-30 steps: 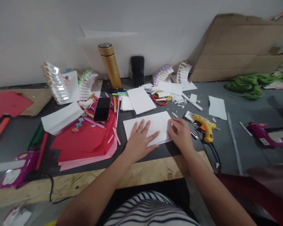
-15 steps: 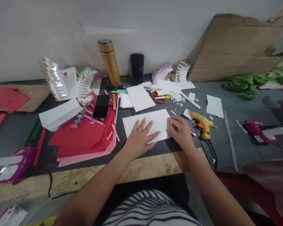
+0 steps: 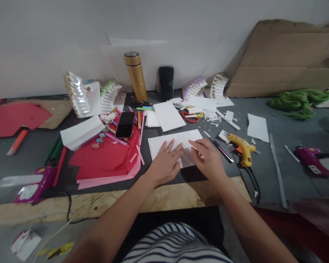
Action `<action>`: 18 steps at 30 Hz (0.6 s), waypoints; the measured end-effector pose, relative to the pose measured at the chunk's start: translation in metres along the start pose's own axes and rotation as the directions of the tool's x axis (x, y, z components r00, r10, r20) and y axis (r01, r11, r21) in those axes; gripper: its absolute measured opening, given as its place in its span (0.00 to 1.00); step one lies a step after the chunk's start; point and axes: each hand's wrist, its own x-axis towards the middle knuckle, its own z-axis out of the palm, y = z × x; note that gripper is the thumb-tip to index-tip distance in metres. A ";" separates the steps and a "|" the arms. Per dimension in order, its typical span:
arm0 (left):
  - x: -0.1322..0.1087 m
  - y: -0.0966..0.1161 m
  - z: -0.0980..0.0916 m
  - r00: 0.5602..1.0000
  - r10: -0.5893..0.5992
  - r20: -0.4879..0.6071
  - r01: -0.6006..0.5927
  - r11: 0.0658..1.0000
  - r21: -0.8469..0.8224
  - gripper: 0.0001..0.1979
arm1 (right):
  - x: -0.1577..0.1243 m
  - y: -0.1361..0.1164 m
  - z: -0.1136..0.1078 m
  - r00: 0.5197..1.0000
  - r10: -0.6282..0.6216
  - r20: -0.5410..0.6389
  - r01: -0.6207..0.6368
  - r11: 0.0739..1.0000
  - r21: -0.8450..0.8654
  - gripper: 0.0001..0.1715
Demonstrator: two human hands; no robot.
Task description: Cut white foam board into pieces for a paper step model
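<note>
A white sheet (image 3: 175,140) lies on the dark mat in front of me. My left hand (image 3: 166,162) rests flat on its lower left part, fingers stretched out, a ring on one finger. My right hand (image 3: 210,160) lies over the sheet's right part, touching the left hand's fingertips. Its fingers pinch a thin white stick (image 3: 200,156), maybe a pencil, though I cannot name it for sure. A slim dark craft tool (image 3: 219,146) lies just right of the sheet.
A yellow glue gun (image 3: 242,149) lies right of my hand, its cord trailing toward me. Red and pink paper (image 3: 101,157), a phone (image 3: 125,124) and pens are at left. A gold flask (image 3: 136,76), cardboard (image 3: 285,58), green yarn (image 3: 298,104) and purple glue guns (image 3: 315,162) surround them.
My right hand has moved left from the sheet's right edge onto the sheet, meeting the left hand. The left hand's fingers have drawn closer together. The camera shifted slightly.
</note>
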 end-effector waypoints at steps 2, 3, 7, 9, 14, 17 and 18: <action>0.000 0.000 0.000 1.000 -0.004 -0.011 0.004 1.000 0.002 0.24 | 0.001 0.000 0.010 0.994 -0.075 0.079 0.084 0.990 -0.112 0.19; 0.000 0.001 0.001 1.000 -0.005 -0.018 0.005 1.000 -0.002 0.24 | 0.001 0.001 0.015 0.989 -0.095 0.109 0.111 0.981 -0.156 0.19; 0.000 0.001 0.001 0.999 -0.013 -0.045 0.012 0.999 -0.036 0.26 | -0.002 0.008 0.024 0.982 -0.112 0.151 0.143 0.966 -0.214 0.21; -0.001 0.000 0.001 0.999 -0.018 -0.046 0.016 0.999 -0.052 0.26 | -0.003 0.008 0.024 0.981 -0.103 0.165 0.140 0.964 -0.228 0.22; -0.010 -0.016 -0.006 1.000 0.002 0.010 0.000 0.994 -0.109 0.23 | -0.003 0.007 0.020 0.980 -0.067 0.187 0.110 0.967 -0.228 0.24; -0.016 -0.038 -0.015 0.999 -0.039 0.016 0.042 0.980 -0.196 0.20 | -0.001 0.006 0.017 0.977 -0.054 0.208 0.097 0.974 -0.205 0.24; -0.017 -0.045 -0.019 0.999 -0.047 0.016 0.050 0.970 -0.239 0.20 | 0.000 0.006 0.016 0.976 -0.048 0.214 0.093 0.975 -0.203 0.24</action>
